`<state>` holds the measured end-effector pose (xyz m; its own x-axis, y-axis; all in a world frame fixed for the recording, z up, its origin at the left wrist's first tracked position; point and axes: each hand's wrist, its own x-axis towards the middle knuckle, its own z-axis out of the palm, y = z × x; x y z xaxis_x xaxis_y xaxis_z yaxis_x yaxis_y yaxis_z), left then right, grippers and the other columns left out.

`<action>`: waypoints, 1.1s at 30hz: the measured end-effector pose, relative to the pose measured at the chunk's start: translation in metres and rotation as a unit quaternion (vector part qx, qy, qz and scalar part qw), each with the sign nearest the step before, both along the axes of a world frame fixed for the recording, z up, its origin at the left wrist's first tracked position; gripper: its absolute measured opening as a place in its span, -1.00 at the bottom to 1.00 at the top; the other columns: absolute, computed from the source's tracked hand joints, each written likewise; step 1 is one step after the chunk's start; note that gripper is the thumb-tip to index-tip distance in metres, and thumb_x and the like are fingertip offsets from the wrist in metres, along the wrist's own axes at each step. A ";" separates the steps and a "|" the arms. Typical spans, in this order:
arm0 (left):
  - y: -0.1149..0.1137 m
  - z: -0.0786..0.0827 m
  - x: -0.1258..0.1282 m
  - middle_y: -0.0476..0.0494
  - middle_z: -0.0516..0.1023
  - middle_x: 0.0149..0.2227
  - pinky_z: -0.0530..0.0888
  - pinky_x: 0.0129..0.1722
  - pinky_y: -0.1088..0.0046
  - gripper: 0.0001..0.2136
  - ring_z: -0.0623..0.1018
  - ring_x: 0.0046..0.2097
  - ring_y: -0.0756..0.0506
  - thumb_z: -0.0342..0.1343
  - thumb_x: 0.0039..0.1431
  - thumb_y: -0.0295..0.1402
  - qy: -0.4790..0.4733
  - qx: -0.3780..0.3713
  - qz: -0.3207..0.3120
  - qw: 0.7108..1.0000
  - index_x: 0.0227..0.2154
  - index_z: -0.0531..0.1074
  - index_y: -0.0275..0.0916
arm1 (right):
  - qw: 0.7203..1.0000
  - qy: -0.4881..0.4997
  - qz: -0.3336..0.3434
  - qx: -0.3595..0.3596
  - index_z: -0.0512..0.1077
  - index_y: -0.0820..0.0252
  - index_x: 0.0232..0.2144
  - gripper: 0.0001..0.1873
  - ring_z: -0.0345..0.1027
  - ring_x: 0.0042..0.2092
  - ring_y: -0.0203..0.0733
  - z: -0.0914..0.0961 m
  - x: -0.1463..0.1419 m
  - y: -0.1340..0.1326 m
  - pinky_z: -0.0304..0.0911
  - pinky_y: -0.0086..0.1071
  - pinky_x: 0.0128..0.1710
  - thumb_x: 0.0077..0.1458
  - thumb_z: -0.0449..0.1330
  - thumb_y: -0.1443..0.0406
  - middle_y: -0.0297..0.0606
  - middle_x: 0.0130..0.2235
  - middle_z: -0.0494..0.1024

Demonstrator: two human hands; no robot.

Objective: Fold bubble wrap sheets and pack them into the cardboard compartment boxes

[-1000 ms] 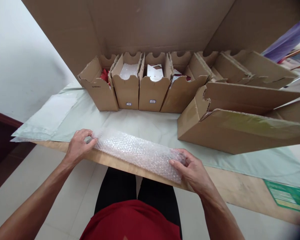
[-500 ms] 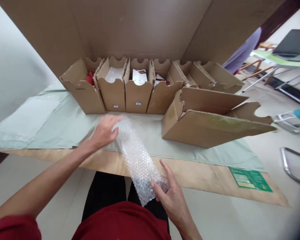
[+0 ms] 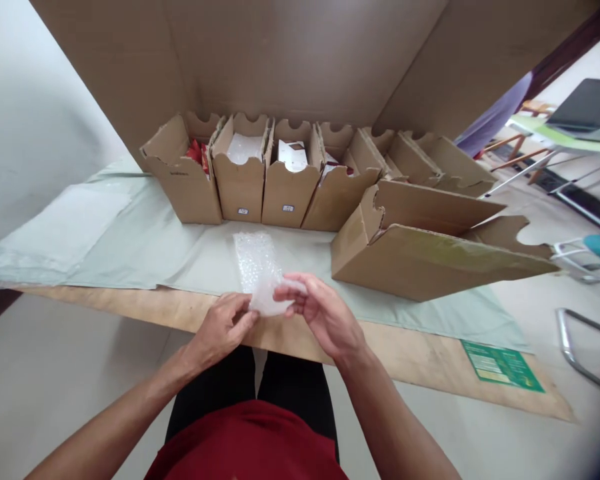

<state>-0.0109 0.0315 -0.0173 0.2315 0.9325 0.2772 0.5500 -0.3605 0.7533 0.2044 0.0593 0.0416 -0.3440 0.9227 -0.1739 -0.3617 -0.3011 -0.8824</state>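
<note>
A narrow strip of clear bubble wrap [image 3: 257, 265] lies on the pale green sheet [image 3: 145, 247], running away from me toward the row of cardboard bins. My left hand [image 3: 223, 331] pinches its near end at the left corner. My right hand [image 3: 320, 313] holds the same near end from the right, fingers curled over it. Both hands are at the table's wooden front edge [image 3: 180, 310].
Several upright cardboard bins [image 3: 240, 180] stand at the back, some holding white and red items, under a big cardboard backing [image 3: 290, 60]. A large flat cardboard box [image 3: 430, 250] lies to the right. A green label [image 3: 500, 365] is on the table's right. Chairs and a desk show far right.
The bubble wrap was turned from lying across the table edge to pointing away from me. My left hand came back from its far end to the near end, beside my right hand.
</note>
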 end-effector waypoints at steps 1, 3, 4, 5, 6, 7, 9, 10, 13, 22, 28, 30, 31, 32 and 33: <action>0.001 -0.002 0.003 -0.19 0.66 -0.22 0.55 -0.10 0.27 -0.79 0.62 -0.17 -0.15 0.03 0.36 -0.30 -0.020 -0.018 0.037 0.999 -0.12 0.53 -0.23 | 1.000 0.013 0.007 -0.010 0.55 0.12 -0.14 -0.55 0.54 -0.09 -0.07 -0.002 -0.005 0.014 0.36 -0.35 -0.28 0.09 0.37 -0.07 -0.15 -0.19 0.68; 0.002 -0.008 0.009 -0.18 0.63 -0.26 0.54 -0.12 0.27 -0.74 0.61 -0.19 -0.16 0.04 0.34 -0.28 -0.035 -0.015 0.102 0.994 -0.05 0.52 -0.27 | 0.999 0.017 0.018 -0.039 0.51 0.12 -0.16 -0.57 0.53 -0.03 -0.03 -0.010 -0.016 0.038 0.36 -0.35 -0.28 0.11 0.34 -0.06 -0.12 -0.14 0.68; 0.002 -0.011 0.011 -0.17 0.61 -0.29 0.53 -0.11 0.25 -0.72 0.60 -0.21 -0.16 0.04 0.33 -0.29 -0.029 0.002 0.131 0.991 -0.01 0.51 -0.29 | 0.998 0.010 0.022 -0.055 0.49 0.12 -0.17 -0.59 0.53 -0.02 -0.03 -0.014 -0.020 0.047 0.36 -0.35 -0.29 0.13 0.32 -0.04 -0.11 -0.14 0.68; 0.003 -0.015 0.014 -0.15 0.59 -0.33 0.52 -0.11 0.23 -0.69 0.58 -0.23 -0.16 0.05 0.31 -0.31 -0.014 0.024 0.156 0.987 0.03 0.49 -0.32 | 0.997 -0.002 0.021 -0.070 0.47 0.13 -0.17 -0.61 0.53 -0.02 -0.04 -0.019 -0.025 0.054 0.36 -0.36 -0.30 0.16 0.31 -0.02 -0.11 -0.14 0.68; 0.003 -0.018 0.016 -0.13 0.57 -0.35 0.52 -0.12 0.22 -0.65 0.56 -0.25 -0.17 0.05 0.30 -0.33 0.004 0.048 0.176 0.983 0.07 0.47 -0.34 | 0.996 -0.014 0.018 -0.084 0.45 0.14 -0.18 -0.64 0.53 -0.03 -0.05 -0.023 -0.029 0.059 0.36 -0.37 -0.31 0.18 0.29 0.00 -0.10 -0.14 0.68; 0.003 -0.021 0.018 -0.11 0.55 -0.37 0.51 -0.12 0.21 -0.61 0.55 -0.27 -0.17 0.06 0.28 -0.35 0.022 0.071 0.192 0.979 0.13 0.43 -0.36 | 0.995 -0.024 0.014 -0.096 0.43 0.14 -0.17 -0.67 0.53 -0.04 -0.06 -0.027 -0.032 0.062 0.36 -0.38 -0.33 0.20 0.28 0.03 -0.11 -0.14 0.67; 0.003 -0.023 0.021 -0.10 0.54 -0.36 0.49 -0.13 0.21 -0.51 0.53 -0.27 -0.17 0.09 0.27 -0.38 0.057 0.103 0.212 0.970 0.24 0.33 -0.37 | 0.994 -0.034 0.009 -0.105 0.40 0.14 -0.11 -0.69 0.54 -0.06 -0.08 -0.032 -0.035 0.063 0.38 -0.38 -0.35 0.22 0.27 0.08 -0.11 -0.13 0.66; 0.002 -0.023 0.022 -0.09 0.54 -0.36 0.49 -0.13 0.21 -0.48 0.52 -0.26 -0.18 0.10 0.26 -0.39 0.077 0.111 0.215 0.967 0.27 0.29 -0.35 | 0.994 -0.037 0.008 -0.103 0.38 0.14 -0.03 -0.65 0.54 -0.06 -0.08 -0.034 -0.035 0.063 0.39 -0.38 -0.35 0.23 0.27 0.10 -0.12 -0.12 0.66; 0.001 -0.019 0.020 -0.12 0.55 -0.32 0.47 -0.12 0.21 -0.55 0.50 -0.21 -0.21 0.14 0.26 -0.40 0.155 0.112 0.202 0.961 0.22 0.39 -0.26 | 0.995 -0.047 0.000 -0.084 0.15 0.13 0.32 -0.26 0.55 -0.05 -0.05 -0.038 -0.036 0.060 0.44 -0.36 -0.34 0.20 0.31 0.15 -0.10 -0.06 0.63; 0.008 -0.012 0.001 -0.33 0.50 -0.03 0.50 -0.08 0.09 -0.68 0.49 -0.08 -0.31 0.21 0.22 -0.32 0.239 0.111 0.166 0.950 0.02 0.59 -0.20 | 0.957 -0.236 0.040 0.163 0.28 0.05 0.33 -0.33 0.36 0.25 0.04 -0.035 -0.018 0.040 0.38 -0.03 0.16 0.18 0.22 0.23 -0.06 0.26 0.46; 0.008 -0.007 -0.006 -0.37 0.47 0.09 0.46 0.08 -0.01 -0.66 0.48 0.06 -0.34 0.22 0.22 -0.27 0.236 0.128 0.123 0.955 0.03 0.57 -0.19 | 0.713 -0.520 0.121 0.455 0.50 0.14 0.15 -0.48 0.22 0.36 0.13 -0.041 0.007 0.015 0.15 0.14 0.30 0.16 0.13 0.49 0.01 0.29 0.44; 0.003 -0.003 -0.007 -0.45 0.39 0.24 0.41 0.14 -0.07 -0.61 0.43 0.17 -0.41 0.27 0.18 -0.20 0.238 0.151 0.097 0.954 0.04 0.55 -0.22 | 0.691 -0.535 0.114 0.473 0.53 0.16 0.09 -0.60 0.32 0.29 0.12 -0.045 0.007 0.014 0.24 0.10 0.22 0.28 0.10 0.45 0.04 0.24 0.50; 0.001 -0.001 -0.007 -0.45 0.36 0.29 0.39 0.15 -0.09 -0.61 0.41 0.22 -0.44 0.29 0.16 -0.20 0.241 0.159 0.080 0.954 0.03 0.55 -0.21 | 0.692 -0.530 0.109 0.478 0.54 0.16 0.07 -0.64 0.37 0.25 0.11 -0.045 0.007 0.014 0.26 0.07 0.19 0.31 0.09 0.42 0.02 0.20 0.54; -0.002 0.001 -0.009 -0.42 0.38 0.30 0.38 0.14 -0.08 -0.64 0.40 0.24 -0.45 0.30 0.16 -0.23 0.240 0.164 0.064 0.955 0.01 0.56 -0.18 | 0.699 -0.522 0.104 0.478 0.55 0.15 0.05 -0.66 0.42 0.20 0.09 -0.043 0.006 0.014 0.27 0.05 0.18 0.33 0.09 0.40 0.00 0.16 0.58; -0.005 0.003 -0.010 -0.36 0.45 0.27 0.38 0.13 -0.05 -0.69 0.42 0.24 -0.43 0.28 0.18 -0.28 0.234 0.165 0.050 0.957 -0.02 0.57 -0.15 | 0.711 -0.511 0.103 0.472 0.56 0.14 0.03 -0.68 0.47 0.13 0.07 -0.040 0.006 0.014 0.27 0.02 0.16 0.34 0.09 0.39 -0.03 0.10 0.62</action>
